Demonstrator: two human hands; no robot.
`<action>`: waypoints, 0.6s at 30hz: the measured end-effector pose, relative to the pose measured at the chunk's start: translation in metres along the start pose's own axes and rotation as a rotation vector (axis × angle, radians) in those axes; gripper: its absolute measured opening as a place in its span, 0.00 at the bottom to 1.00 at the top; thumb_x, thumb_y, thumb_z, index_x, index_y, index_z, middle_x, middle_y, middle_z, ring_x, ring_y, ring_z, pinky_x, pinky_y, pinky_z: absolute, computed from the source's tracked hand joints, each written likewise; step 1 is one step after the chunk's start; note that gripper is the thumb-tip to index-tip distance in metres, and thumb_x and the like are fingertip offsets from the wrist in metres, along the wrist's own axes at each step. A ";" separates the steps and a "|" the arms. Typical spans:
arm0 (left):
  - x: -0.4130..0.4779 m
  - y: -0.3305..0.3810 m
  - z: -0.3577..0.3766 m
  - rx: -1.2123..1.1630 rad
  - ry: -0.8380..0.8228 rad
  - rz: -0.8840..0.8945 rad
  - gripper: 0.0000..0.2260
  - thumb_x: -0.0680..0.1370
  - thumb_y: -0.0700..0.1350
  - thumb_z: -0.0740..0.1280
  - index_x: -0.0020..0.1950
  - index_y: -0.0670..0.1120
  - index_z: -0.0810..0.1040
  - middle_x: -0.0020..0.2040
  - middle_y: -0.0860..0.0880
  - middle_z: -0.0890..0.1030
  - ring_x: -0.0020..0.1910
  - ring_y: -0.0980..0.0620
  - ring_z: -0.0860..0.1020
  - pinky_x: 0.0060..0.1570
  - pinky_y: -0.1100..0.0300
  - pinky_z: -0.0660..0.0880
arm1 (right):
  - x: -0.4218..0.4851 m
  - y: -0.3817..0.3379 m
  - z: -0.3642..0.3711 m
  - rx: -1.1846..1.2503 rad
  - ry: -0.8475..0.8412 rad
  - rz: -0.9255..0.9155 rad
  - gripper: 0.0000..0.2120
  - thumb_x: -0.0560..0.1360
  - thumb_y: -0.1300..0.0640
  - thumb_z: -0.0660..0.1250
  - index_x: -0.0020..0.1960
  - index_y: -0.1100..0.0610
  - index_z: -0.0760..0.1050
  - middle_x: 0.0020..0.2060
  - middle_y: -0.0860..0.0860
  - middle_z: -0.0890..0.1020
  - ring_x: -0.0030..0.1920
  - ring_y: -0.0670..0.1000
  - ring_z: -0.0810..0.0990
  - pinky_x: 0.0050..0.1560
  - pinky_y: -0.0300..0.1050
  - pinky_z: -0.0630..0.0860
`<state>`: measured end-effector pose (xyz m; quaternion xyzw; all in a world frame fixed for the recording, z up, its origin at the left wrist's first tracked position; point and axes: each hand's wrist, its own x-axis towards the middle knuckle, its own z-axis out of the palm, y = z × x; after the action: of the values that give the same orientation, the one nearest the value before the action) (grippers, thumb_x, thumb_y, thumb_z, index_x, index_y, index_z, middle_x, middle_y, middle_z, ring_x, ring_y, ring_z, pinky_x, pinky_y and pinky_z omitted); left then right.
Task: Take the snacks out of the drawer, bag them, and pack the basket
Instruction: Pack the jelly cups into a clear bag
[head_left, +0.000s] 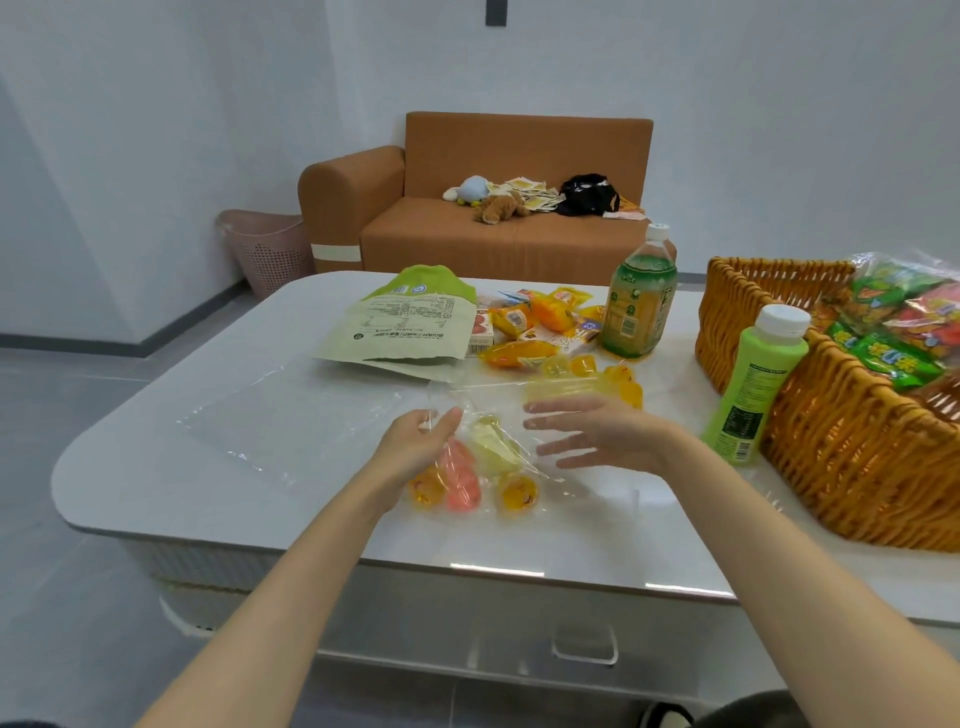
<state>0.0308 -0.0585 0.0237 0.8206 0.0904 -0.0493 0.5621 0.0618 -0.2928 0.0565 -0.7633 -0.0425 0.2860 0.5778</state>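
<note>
Plastic bag (511, 465) in left hand (415, 441), lengthwise near-to-far, mouth away

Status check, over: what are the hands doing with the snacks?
Left hand pinches clear bag holding jelly snacks. Right hand open above it. Basket part-filled, green bottle beside it.

On the table (208, 467), a bag (540, 470) of jellies (461, 475) lies in front, a pouch (405, 327) and loose snacks (551, 312) behind it, a bottle (753, 384) leaning on the basket (857, 467) at right, a sofa (467, 234) beyond.

Left hand (415, 441) and right hand (597, 434) bare, forearms (291, 571) bare
</note>
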 end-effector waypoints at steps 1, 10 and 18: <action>-0.001 0.001 0.001 0.058 0.052 0.015 0.29 0.78 0.58 0.64 0.74 0.46 0.63 0.65 0.45 0.76 0.61 0.47 0.76 0.62 0.51 0.72 | -0.001 0.003 -0.004 0.038 0.100 0.015 0.13 0.79 0.58 0.66 0.63 0.53 0.76 0.61 0.50 0.80 0.57 0.55 0.81 0.61 0.53 0.77; -0.020 0.026 0.042 0.787 0.171 0.630 0.22 0.80 0.62 0.56 0.74 0.62 0.62 0.78 0.56 0.56 0.78 0.54 0.46 0.74 0.43 0.39 | -0.022 0.002 -0.014 -0.069 0.352 0.148 0.20 0.80 0.41 0.58 0.54 0.57 0.76 0.40 0.48 0.86 0.42 0.52 0.85 0.50 0.49 0.79; -0.012 0.025 0.065 1.119 0.013 0.526 0.18 0.80 0.56 0.55 0.69 0.60 0.71 0.76 0.57 0.62 0.77 0.53 0.50 0.66 0.37 0.27 | 0.003 0.006 -0.048 -0.680 0.715 0.081 0.06 0.75 0.50 0.66 0.46 0.53 0.76 0.49 0.51 0.82 0.50 0.54 0.80 0.53 0.52 0.78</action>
<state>0.0256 -0.1286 0.0248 0.9861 -0.1511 0.0560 0.0395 0.0856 -0.3346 0.0581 -0.9599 0.0972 -0.0015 0.2628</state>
